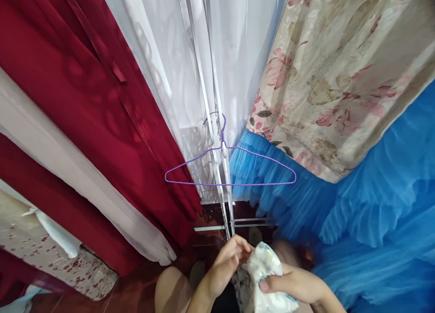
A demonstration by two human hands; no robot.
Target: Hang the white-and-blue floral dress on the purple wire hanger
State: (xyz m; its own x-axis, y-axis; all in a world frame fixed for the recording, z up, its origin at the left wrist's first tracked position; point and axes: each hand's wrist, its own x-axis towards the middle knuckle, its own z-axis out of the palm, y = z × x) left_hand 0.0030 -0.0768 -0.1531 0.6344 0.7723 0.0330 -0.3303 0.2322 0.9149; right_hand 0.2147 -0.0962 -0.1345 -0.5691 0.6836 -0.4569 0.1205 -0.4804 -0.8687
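Observation:
A bunched white cloth point(267, 267) with faint blue and yellow marks is gripped in my right hand point(294, 283), its thumb pressed across the front. Just left of it, my left hand point(224, 263) has its fingers curled inward, tips near the cloth's edge. What those fingers hold, if anything, is hidden. Farther out, a purple clothes hanger point(231, 184) with no garment on it hangs by its hook in front of white metal poles point(207, 77).
Dark red drapes point(136, 168) hang on the left, beside sheer white fabric point(159, 68). To the right hang a floral cream fabric point(326, 90) and blue ruffled tulle point(360, 222). Below lies a reddish tiled floor point(132, 290), with my bare knee point(171, 288) at the bottom.

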